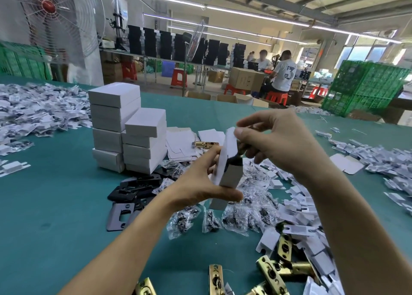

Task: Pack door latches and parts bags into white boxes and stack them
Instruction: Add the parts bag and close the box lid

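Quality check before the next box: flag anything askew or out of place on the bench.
The stack of white boxes is uneven, with upper boxes skewed against those below. One brass latch lies alone by the flat cartons, away from the other latches.

Bright, even light from long ceiling tubes (223, 8) far above both hands — soft, weak shadows on the green table (55, 205) under the forearms. Strong daylight glare in windows (365, 54) beyond the right hand (278, 143). Curved wide-angle edges; slightly blurred background — faces unclear.
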A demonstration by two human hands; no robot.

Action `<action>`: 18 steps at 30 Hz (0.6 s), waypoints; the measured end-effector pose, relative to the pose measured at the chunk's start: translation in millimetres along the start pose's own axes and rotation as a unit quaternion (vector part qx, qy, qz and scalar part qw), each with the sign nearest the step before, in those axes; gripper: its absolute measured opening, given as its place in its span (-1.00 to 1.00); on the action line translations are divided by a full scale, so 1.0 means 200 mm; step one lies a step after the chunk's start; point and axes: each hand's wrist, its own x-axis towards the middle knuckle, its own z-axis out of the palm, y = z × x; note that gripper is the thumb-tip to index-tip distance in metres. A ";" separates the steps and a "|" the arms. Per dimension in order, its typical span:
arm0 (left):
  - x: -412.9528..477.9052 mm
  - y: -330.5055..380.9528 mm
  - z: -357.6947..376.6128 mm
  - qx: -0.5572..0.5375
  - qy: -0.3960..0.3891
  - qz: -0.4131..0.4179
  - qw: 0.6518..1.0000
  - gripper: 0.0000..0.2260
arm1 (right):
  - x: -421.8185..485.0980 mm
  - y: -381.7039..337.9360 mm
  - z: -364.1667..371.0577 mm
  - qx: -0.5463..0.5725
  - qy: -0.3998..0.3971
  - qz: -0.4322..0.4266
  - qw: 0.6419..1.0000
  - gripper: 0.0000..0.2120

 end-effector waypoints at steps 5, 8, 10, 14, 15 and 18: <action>0.00 -0.03 -0.02 -0.030 0.009 -0.030 0.999 -0.23 | 0.02 0.03 -0.03 0.066 0.030 0.013 0.997 -0.89; 0.00 -0.03 -0.02 -0.056 0.034 -0.046 0.997 -0.27 | 0.02 0.19 -0.06 -0.006 0.060 0.059 0.996 -0.88; 0.01 -0.01 -0.02 -0.083 0.059 -0.046 0.994 -0.25 | 0.01 0.35 -0.05 -0.104 0.023 0.122 0.987 -0.86; 0.01 0.00 -0.01 -0.120 0.093 -0.028 0.988 -0.21 | -0.06 0.64 -0.06 -0.336 -0.104 0.216 0.911 -0.72; 0.01 0.00 -0.01 -0.128 0.096 -0.022 0.987 -0.28 | -0.08 0.69 -0.06 -0.353 -0.115 0.224 0.901 -0.70; 0.01 0.01 0.00 -0.156 0.109 -0.006 0.982 -0.43 | -0.13 0.79 -0.06 -0.374 -0.099 0.232 0.892 -0.73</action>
